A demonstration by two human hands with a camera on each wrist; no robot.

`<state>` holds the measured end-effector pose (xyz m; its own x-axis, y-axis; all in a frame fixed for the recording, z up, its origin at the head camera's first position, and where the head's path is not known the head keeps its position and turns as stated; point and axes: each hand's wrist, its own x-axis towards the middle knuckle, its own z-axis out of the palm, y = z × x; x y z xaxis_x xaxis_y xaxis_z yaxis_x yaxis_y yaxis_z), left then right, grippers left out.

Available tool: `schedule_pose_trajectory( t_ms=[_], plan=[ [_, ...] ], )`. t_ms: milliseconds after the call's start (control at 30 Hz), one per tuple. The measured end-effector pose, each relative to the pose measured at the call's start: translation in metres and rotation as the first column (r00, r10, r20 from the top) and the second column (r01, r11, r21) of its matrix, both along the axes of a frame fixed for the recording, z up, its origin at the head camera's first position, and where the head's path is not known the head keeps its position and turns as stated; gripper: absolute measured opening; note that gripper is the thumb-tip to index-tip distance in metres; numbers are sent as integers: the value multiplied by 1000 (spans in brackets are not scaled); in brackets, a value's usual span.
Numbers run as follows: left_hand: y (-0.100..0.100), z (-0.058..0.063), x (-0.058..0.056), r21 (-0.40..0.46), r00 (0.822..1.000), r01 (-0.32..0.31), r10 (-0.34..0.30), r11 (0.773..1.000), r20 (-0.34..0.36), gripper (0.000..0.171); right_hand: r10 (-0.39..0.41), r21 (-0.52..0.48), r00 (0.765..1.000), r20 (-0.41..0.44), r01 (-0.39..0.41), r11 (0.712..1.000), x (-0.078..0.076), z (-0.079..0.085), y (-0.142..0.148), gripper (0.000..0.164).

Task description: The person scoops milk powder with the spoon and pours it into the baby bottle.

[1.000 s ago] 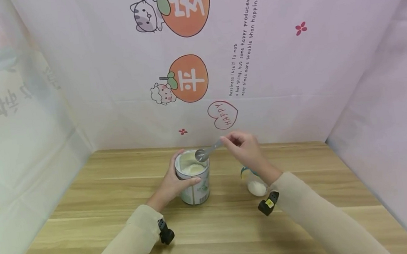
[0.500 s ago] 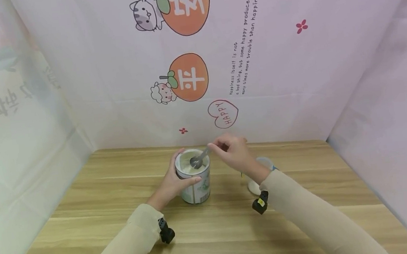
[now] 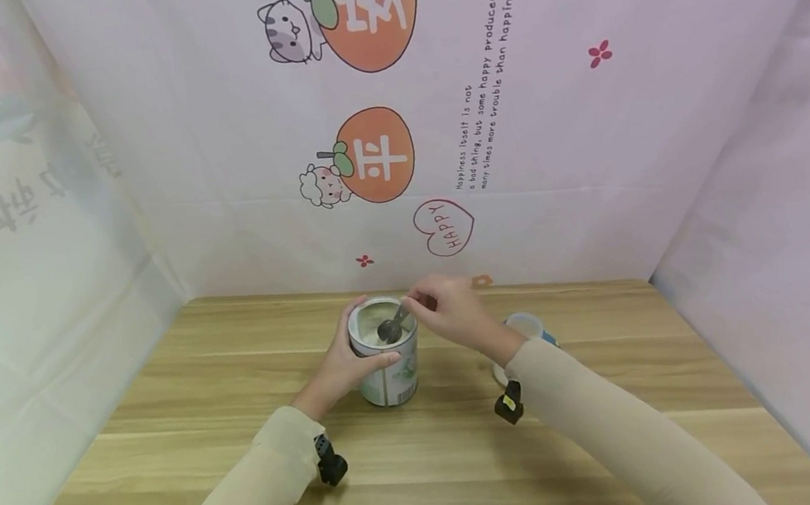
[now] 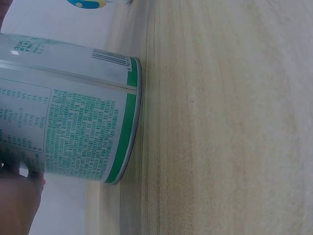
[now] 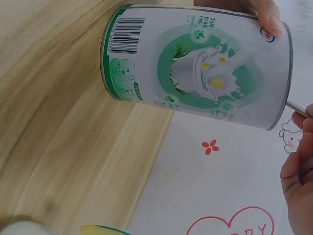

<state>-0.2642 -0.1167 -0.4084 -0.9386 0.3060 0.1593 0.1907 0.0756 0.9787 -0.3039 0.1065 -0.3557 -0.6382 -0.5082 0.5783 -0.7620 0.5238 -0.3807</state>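
Observation:
A white and green milk powder can (image 3: 394,383) stands upright on the wooden table, its top uncovered and pale powder inside. My left hand (image 3: 343,368) grips it from the left, with the thumb across the front near the rim. Between thumb and fingers, my right hand (image 3: 457,311) pinches the handle of a grey spoon (image 3: 389,332). The spoon's bowl is down inside the can's mouth, tilted. From the right wrist, the can (image 5: 215,63) shows a milk splash picture and barcode, and the spoon handle (image 5: 297,108) enters past the rim.
Behind my right wrist stands a clear container (image 3: 526,324) with blue trim, partly hidden by the forearm. Its white contents showed low down earlier. The wooden table (image 3: 431,483) meets a printed cloth backdrop (image 3: 560,226) behind, with cloth sides left and right.
My right hand has moved left and slightly down, taking the spoon from above the rim into the can. My left hand and the can have stayed put.

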Motion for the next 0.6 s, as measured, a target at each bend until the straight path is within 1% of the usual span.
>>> schedule_pose_trajectory(
  t_ms=[133,300,433,600],
  plan=[
    [0,0,0,4,1000,11,-11,1000,9,103,27,71,999,-20,-25,997,0,0,-5,14],
    [0,-1,0,2,1000,13,-13,1000,27,104,69,164,993,-95,-53,985,0,-4,-6,12],
    [-1,-1,1,0,1000,12,-12,1000,27,104,98,200,986,-135,-69,977,-1,-6,-7,10],
    [-2,-2,-1,-4,999,8,-8,1000,34,103,138,243,977,-164,-95,965,-2,-3,-9,8]
  ],
)
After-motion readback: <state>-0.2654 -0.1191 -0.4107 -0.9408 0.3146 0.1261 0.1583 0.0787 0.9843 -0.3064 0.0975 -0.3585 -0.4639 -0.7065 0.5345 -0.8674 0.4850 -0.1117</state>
